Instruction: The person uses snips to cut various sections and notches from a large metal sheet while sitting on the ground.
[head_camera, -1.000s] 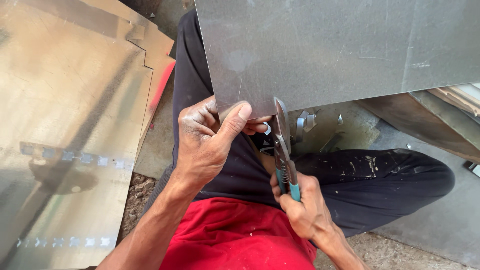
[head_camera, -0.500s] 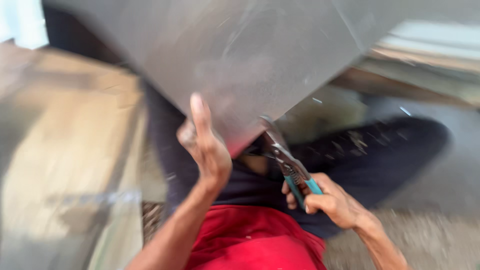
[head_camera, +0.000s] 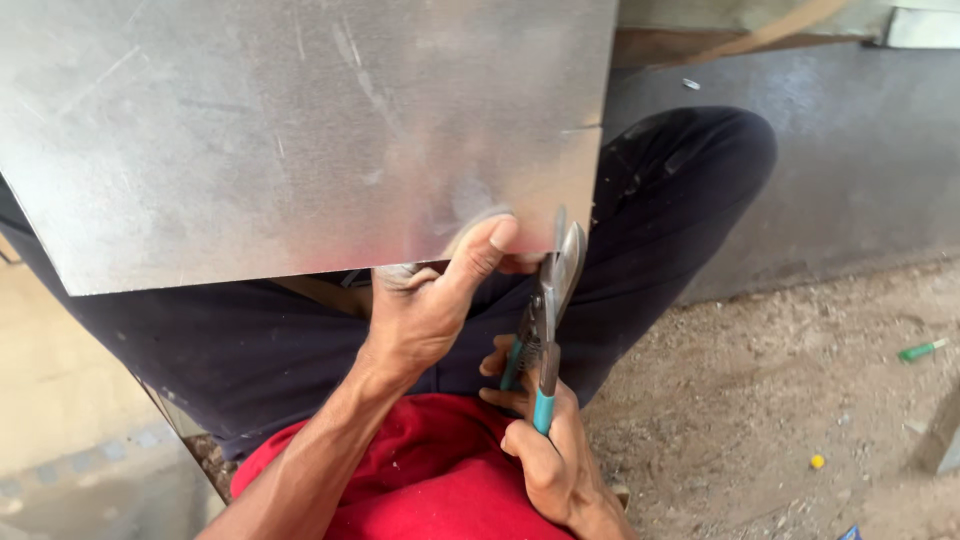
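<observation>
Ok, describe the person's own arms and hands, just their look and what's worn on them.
Both hands are bare: no gloves, rings, watch or bands show. The left hand leads into a forearm with no sleeve in view. The right hand shows only to the wrist, also uncovered. Fingertips on the left look dusty.

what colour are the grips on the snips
Teal grips on the metal tin snips, held in the right hand; head view.
</observation>
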